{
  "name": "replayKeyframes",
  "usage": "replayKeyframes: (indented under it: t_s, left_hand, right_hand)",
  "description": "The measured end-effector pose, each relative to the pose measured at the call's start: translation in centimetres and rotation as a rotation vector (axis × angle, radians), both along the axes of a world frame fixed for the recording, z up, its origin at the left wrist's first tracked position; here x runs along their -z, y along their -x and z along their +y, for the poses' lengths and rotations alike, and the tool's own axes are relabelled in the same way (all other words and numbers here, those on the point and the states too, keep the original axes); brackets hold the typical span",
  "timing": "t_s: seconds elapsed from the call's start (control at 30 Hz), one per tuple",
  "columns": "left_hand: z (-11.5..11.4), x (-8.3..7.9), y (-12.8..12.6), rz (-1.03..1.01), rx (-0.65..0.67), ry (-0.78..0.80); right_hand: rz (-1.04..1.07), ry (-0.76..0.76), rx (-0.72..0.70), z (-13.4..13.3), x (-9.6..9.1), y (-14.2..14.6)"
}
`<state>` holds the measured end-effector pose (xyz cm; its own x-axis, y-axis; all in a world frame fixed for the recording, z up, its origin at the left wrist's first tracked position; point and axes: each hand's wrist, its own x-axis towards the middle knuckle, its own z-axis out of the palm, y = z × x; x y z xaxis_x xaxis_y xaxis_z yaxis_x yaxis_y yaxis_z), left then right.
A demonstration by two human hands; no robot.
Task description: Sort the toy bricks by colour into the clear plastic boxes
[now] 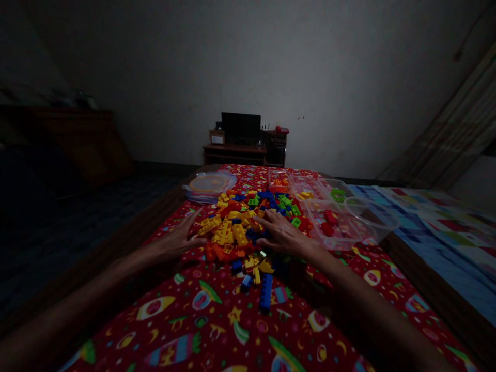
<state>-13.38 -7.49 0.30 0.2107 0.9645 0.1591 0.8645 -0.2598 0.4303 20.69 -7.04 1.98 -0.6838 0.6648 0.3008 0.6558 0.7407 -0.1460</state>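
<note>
The left arm (89,297), at 8 o'clock, is bare, long and thin. It gets skinnier down to the wrist (157,250). The left hand (176,240) is bare too, with a thumb (196,242) and slim fingers. The right arm (362,297), at 4 o'clock, is also bare and long. The right hand (285,235) is bare, with a rounded back.

Multicoloured bricks (240,235), red rocket-patterned cloth (186,299), black monitor (241,126)
</note>
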Motion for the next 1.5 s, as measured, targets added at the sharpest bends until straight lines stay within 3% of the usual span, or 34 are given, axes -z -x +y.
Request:
replayKeyframes:
  t_s: [0.13,0.27,0.43,0.63,0.9,1.03,1.23,1.4,1.5]
  left_hand:
    - [-2.7,4.2,0.9,0.047,0.075,-0.009]
    - [-2.7,5.4,-2.4,0.029,0.088,-0.122]
    - [-0.3,4.1,-7.5,-0.077,0.117,-0.192]
    - [1.3,2.1,-10.1,-0.141,0.241,-0.273]
    - [4.0,-1.5,-13.5,-0.189,0.313,-0.25]
    - [5.7,-3.1,-15.2,-0.288,0.319,-0.282]
    - [6.4,-3.7,-16.6,-0.476,0.322,-0.143]
    - [6.4,-4.2,-16.3,-0.45,0.339,-0.094]
    - [6.3,-5.2,-15.2,-0.379,0.317,-0.074]
  right_hand:
    - [0.021,-0.04,-0.008,0.4,0.7,-0.1]
    - [0.052,-0.072,-0.011,0.6,1.3,-0.2]
    - [0.147,-0.141,-0.075,0.7,2.2,-0.6]
    - [0.204,-0.141,-0.136,0.9,1.9,-1.6]
    - [0.228,-0.068,0.078,1.1,-2.5,-2.4]
    - [0.269,-0.107,0.23,0.7,-3.3,-3.2]
    - [0.379,-0.215,0.202,1.8,-1.5,-3.4]
    - [0.257,-0.105,0.033,2.2,-0.7,-2.8]
    - [0.229,-0.064,0.058,2.1,-1.2,-2.7]
